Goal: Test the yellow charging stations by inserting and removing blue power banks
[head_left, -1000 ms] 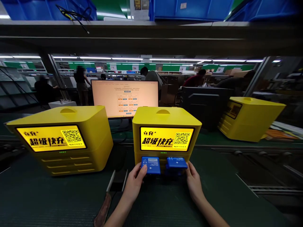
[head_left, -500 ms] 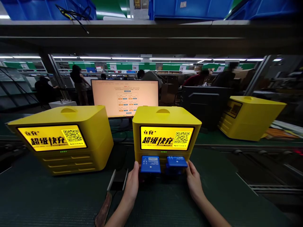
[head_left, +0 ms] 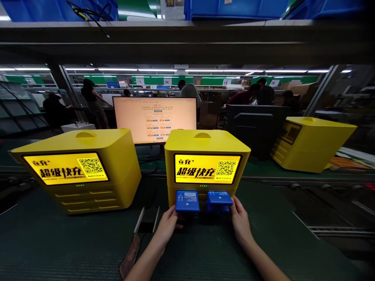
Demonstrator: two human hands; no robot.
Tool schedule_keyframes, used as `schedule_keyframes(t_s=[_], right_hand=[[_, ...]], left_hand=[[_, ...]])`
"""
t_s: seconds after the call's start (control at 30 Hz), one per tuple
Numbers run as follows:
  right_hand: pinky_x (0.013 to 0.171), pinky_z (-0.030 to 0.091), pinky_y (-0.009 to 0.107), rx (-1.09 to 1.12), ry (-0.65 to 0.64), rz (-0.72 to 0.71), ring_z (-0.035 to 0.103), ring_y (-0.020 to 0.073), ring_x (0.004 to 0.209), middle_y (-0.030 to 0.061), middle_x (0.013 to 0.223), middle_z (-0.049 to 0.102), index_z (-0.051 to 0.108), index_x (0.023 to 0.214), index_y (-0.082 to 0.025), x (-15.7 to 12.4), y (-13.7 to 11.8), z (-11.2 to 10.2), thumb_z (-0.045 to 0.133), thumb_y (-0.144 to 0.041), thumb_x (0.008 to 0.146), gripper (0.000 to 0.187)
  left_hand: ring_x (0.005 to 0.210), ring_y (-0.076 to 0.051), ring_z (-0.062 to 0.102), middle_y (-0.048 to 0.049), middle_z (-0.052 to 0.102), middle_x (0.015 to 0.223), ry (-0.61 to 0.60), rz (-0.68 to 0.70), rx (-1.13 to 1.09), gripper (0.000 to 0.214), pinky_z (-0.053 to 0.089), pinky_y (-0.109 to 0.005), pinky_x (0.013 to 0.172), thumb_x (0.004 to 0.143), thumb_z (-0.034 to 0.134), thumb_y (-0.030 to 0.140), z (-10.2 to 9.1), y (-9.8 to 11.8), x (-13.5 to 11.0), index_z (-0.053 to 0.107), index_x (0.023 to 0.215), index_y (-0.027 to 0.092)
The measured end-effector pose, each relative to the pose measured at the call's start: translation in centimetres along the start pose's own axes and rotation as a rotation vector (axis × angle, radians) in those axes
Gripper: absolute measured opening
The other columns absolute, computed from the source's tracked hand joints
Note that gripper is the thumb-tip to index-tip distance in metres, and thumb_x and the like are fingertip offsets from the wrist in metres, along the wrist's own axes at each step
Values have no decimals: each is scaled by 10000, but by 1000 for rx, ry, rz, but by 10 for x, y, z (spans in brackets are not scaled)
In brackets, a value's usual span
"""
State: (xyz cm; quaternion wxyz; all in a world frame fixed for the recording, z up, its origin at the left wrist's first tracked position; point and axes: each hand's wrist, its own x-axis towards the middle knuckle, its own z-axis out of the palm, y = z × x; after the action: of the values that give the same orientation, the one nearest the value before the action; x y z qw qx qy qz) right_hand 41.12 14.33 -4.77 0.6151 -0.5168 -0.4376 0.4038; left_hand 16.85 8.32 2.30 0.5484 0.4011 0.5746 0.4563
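Blue packs (head_left: 187, 203) overhang green matting (head_left: 205, 249), strip lights (head_left: 156, 70) running behind.

Yellow boxes (head_left: 206, 168) on green surface (head_left: 202, 246)

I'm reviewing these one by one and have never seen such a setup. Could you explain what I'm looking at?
There is no robot here: the two bare hands belong to the person wearing the camera on their head, which looks forward and down.

On the dark green surface stand a left yellow box and a middle yellow box, each with a lit front panel. A monitor is behind them.

Blue blocks stick out of the middle box's front. The left hand is at the left blue block; the right hand is at the upper right blue block. Whether either grip is closed, I cannot tell.
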Motion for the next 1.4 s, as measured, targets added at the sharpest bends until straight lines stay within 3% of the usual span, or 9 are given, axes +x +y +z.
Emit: schedule_keyframes(t_s=[0.13,0.43,0.7,0.9,0.97,1.1,1.27,1.33,1.4], right_hand=[[1006,349,349,1,7,-3,447,270,1214,72,1274,554,543,1216,-173,0,-1,1,572,-626,750,650],[1017,339,369,-9,10,0,452,272,1209,82,1271,555,539,1210,-171,-2,-4,1,568,-632,751,652],[996,365,354,-26,13,5,468,272,1192,84,1262,561,538,1218,-162,-1,-1,0,567,-631,749,663],[977,390,343,-46,28,5,467,273,1195,80,1245,575,546,1217,-161,-2,-4,0,565,-644,740,679],[968,401,339,-51,46,6,473,276,1188,80,1237,580,564,1198,-163,-2,-4,0,569,-662,715,695],[1009,365,363,-65,80,29,466,286,1195,102,1252,567,566,1188,-153,-1,-3,0,586,-692,648,763],[1069,269,434,-113,103,103,407,336,1240,176,1308,500,523,1229,-96,-1,-2,-5,583,-757,547,951],[1072,259,470,-170,113,177,404,358,1238,174,1302,507,548,1205,-121,-5,-1,-12,584,-769,535,933],[1055,305,478,-179,99,269,454,364,1197,158,1284,529,550,1206,-168,-11,3,-24,616,-746,547,879]], left_hand=[[881,-209,602,-122,607,1015,16,-19,-68,314,509,-306,707,857,386,308,8,-5,-1,551,1043,116],[905,-210,612,-123,619,1045,0,-42,-87,334,502,-275,672,894,388,279,5,-7,1,555,1131,113],[879,-204,602,-109,625,1026,7,-43,-72,333,497,-272,666,842,468,331,4,-9,5,580,1082,129],[622,-164,575,-61,619,681,-61,-77,-66,295,465,-279,620,772,531,399,1,-11,6,619,786,118],[600,-171,572,-57,612,638,-107,-97,-75,303,462,-294,615,738,558,409,0,-7,6,622,782,116],[841,-232,613,-111,657,887,-122,-105,-166,406,484,-348,720,725,547,464,13,-4,4,601,951,131],[968,-291,590,-178,626,1040,-37,-77,-259,624,478,-392,801,700,530,637,29,-35,-32,601,983,86],[989,-318,583,-164,650,997,-31,-103,-267,638,470,-408,835,651,587,670,18,-55,-61,650,938,104],[1014,-320,573,-124,672,948,68,-122,-261,539,464,-406,860,627,657,625,-10,-71,-91,691,914,170]])
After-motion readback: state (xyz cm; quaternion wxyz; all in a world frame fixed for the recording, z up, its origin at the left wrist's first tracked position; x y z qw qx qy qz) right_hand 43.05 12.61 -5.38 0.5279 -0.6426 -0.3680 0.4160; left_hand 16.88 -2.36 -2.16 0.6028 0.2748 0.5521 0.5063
